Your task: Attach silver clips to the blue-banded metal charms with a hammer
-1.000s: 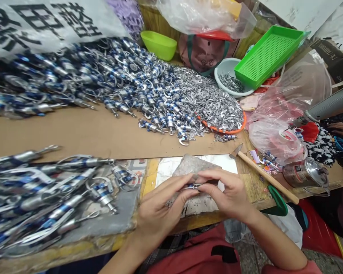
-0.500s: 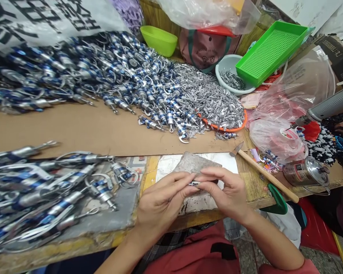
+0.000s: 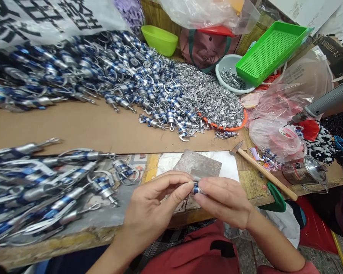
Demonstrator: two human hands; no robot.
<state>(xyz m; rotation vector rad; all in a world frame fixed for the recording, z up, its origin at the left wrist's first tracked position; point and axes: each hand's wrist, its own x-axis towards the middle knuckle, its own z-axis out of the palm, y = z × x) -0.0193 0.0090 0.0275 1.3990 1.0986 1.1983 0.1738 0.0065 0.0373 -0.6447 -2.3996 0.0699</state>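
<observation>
Between my two hands, over the near edge of the bench, is a small blue and silver metal fitting (image 3: 197, 188). The thumb and fingers of my left hand (image 3: 157, 201) pinch its left end. My right hand (image 3: 228, 198) has its fingers wrapped round the right end, so most of the part is hidden. Just beyond the hands a grey stone block (image 3: 201, 163) lies on a white sheet (image 3: 231, 164). Similar blue and silver fittings with curved levers (image 3: 60, 201) lie on the bench left of my left hand.
A hammer (image 3: 265, 175) lies to the right, beside a lidded metal mug (image 3: 304, 171). Many fittings (image 3: 103, 72) are heaped at the back, near small metal plates (image 3: 220, 106) in an orange-rimmed tray. A power screwdriver (image 3: 326, 101) juts in from the right.
My hands have turned the fitting, and its blue band now shows between the fingers. The right hand has closed further round it and dipped slightly.
</observation>
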